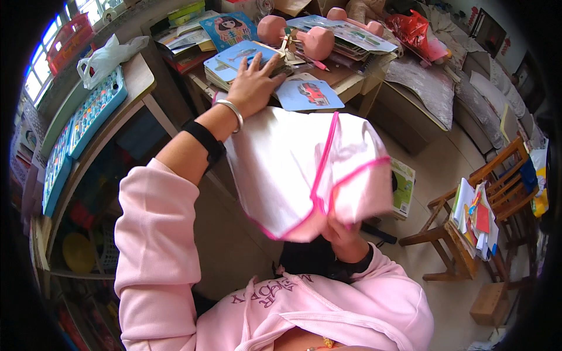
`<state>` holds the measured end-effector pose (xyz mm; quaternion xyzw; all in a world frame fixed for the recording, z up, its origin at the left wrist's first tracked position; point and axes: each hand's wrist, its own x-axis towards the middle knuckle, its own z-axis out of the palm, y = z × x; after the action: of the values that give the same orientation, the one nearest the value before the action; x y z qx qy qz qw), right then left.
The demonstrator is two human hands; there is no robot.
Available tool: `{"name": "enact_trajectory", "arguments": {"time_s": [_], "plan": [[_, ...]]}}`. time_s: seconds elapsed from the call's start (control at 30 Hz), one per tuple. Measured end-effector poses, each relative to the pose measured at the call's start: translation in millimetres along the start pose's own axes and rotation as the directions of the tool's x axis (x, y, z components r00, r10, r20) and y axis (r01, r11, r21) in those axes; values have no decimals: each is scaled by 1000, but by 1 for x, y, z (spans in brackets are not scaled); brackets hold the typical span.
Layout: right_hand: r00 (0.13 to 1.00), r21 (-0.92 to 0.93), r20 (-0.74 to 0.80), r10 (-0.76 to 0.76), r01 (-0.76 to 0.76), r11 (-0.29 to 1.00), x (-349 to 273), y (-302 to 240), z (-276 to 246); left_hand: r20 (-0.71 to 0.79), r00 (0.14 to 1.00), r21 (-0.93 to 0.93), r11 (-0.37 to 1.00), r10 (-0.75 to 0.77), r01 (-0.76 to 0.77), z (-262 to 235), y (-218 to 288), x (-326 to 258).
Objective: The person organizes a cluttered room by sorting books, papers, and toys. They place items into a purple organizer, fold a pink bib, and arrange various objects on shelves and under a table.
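Observation:
My left hand (pixel 253 83) reaches out over the desk and rests with spread fingers on a stack of children's picture books (pixel 237 61). A silver bangle and a black band sit on that forearm. My right hand (pixel 345 234) is close to my chest and grips a white cloth with pink trim (pixel 304 169), which hangs open in front of me and hides most of the hand. A loose card with a red car picture (pixel 309 93) lies just right of my left hand.
Two pink dumbbells (pixel 304 36) and more books lie on the cluttered desk (pixel 351 82). A blue paint tray (pixel 96 108) sits on a shelf unit at left. A wooden chair (pixel 468 234) with papers stands at right. A green book (pixel 403 190) lies on the floor.

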<state>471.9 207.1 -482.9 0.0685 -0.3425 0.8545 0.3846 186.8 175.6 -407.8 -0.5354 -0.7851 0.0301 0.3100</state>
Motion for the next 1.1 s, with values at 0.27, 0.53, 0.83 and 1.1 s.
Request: {"name": "enact_trajectory", "arguments": {"time_s": [0.27,0.53,0.83,1.1], "plan": [[965,-190,-253,-65,16,982,18,-36,-53,-59,998,-336,940,39,-56,6,-42,-8],[966,-205,-223,129,-176,963,35,-2,-73,-120,993,-474,879,-9,-49,-16,-32,-51],[521,-358,424,740,-655,666,29,73,-5,503,864,-498,-807,29,317,-56,53,-234],[560,-618,296,774,-505,602,8,235,24,697,708,-509,-773,-111,379,-40,18,-387]]}}
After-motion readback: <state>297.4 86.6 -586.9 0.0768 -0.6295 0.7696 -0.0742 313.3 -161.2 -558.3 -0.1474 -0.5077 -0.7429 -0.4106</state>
